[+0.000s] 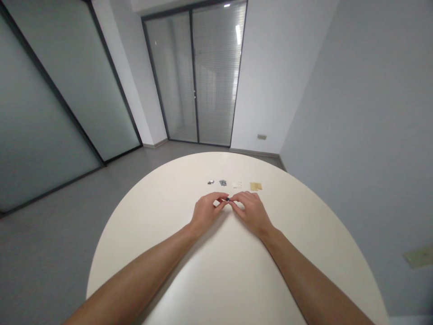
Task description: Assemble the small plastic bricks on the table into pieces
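Note:
Between the fingertips of both hands is a small dark piece (228,199), too small to make out in detail. My left hand (209,208) pinches it from the left, thumb and forefinger closed on it. From the right, my right hand (249,208) holds the same piece in a pinch. Just beyond the hands lie small dark and silvery bits (211,182), a little group of grey-blue pieces (223,183), some whitish pieces (237,184) and a yellowish flat piece (256,186), side by side in a row.
Both forearms rest over a round cream table (135,225). Behind it stand a glass door with blinds (216,81) and a white wall with a socket plate (261,136). Frosted glass panels (67,67) rise at the left.

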Tool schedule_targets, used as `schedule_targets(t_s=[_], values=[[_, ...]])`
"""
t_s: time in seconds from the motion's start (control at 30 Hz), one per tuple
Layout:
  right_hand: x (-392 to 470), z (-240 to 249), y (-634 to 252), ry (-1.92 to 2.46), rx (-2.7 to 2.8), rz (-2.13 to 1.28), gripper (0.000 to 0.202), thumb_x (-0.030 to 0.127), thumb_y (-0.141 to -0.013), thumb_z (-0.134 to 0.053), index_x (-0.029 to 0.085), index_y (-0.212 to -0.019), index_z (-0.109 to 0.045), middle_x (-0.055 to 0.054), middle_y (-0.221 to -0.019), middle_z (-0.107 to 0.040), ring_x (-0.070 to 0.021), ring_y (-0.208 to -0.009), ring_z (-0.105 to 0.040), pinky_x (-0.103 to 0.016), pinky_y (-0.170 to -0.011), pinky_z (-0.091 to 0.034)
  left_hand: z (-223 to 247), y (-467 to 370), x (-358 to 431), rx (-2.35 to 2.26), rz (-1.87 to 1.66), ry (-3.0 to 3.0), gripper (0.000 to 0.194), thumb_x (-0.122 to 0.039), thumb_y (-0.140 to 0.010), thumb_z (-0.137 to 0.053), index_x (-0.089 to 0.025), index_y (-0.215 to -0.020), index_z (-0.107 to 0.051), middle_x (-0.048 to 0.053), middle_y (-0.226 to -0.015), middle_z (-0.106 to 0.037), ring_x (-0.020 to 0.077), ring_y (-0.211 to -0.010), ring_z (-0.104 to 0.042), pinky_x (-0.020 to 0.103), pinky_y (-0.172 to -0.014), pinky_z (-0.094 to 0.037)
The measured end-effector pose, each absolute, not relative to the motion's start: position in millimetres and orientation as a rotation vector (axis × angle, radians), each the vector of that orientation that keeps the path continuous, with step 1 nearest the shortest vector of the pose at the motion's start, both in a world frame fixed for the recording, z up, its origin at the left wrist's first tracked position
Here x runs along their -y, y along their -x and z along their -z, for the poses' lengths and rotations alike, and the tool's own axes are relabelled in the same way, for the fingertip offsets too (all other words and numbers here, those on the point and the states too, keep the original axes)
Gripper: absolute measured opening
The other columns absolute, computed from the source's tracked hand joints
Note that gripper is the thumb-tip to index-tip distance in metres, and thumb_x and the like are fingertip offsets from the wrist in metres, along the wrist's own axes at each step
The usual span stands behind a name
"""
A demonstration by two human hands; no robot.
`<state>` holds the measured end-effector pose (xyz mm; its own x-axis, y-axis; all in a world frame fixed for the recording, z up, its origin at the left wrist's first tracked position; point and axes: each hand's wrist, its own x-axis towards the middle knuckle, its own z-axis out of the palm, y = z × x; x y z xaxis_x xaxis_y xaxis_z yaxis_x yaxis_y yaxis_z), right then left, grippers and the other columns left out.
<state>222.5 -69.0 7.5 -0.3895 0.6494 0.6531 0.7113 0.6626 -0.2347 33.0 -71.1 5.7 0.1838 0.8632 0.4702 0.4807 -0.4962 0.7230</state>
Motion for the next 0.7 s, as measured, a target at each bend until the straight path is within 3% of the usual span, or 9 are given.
schedule_targets(t_s=[0.7], values=[[71.0,-11.3,-222.1,1.053,2.145,0.107,0.014,0.030,-0.098,-0.054,0.022,-0.093,-0.065,-0.004,-0.093,-0.073,-0.0205,-0.091,-0.065,-0.036,-0.078,-0.037,-7.5,-30.1,72.7,-1.320,-1.176,-2.185,0.020,-0.021,-0.089,-0.061,-0.025,-0.106,-0.072,0.000,-0.101,-0.075,0.0149,-0.089,-0.068,0.024,-0.068,-0.054]])
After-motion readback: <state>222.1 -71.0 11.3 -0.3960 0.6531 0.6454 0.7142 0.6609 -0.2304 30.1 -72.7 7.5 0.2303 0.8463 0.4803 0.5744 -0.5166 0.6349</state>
